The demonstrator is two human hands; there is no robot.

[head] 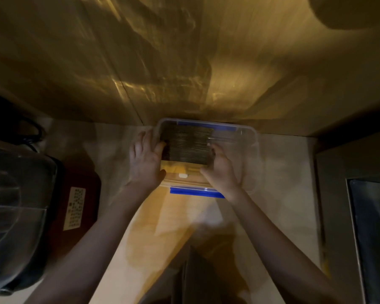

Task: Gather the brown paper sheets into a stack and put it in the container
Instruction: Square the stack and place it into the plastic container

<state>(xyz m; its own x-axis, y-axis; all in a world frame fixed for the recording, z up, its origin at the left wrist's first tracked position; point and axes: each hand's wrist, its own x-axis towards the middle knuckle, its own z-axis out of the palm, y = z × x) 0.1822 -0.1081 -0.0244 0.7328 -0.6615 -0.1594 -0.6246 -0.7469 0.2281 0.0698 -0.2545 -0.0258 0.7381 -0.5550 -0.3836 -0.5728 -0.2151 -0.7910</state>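
Observation:
A thick stack of brown paper sheets (188, 145) stands on edge inside a clear plastic container (248, 137) with blue clips, at the far side of the counter against the wall. My left hand (145, 159) presses the stack's left side. Against its right side sits my right hand (222, 170). Both hands grip the stack between them, over the container's left half. The near blue clip (195, 192) hangs open in front of the container. The light is dim and the picture is blurred.
A dark red appliance (75, 205) with a white label and a clear lid (15, 207) sits at the left. A dark steel surface (369, 227) borders the right. The pale counter (162, 227) lies between my arms.

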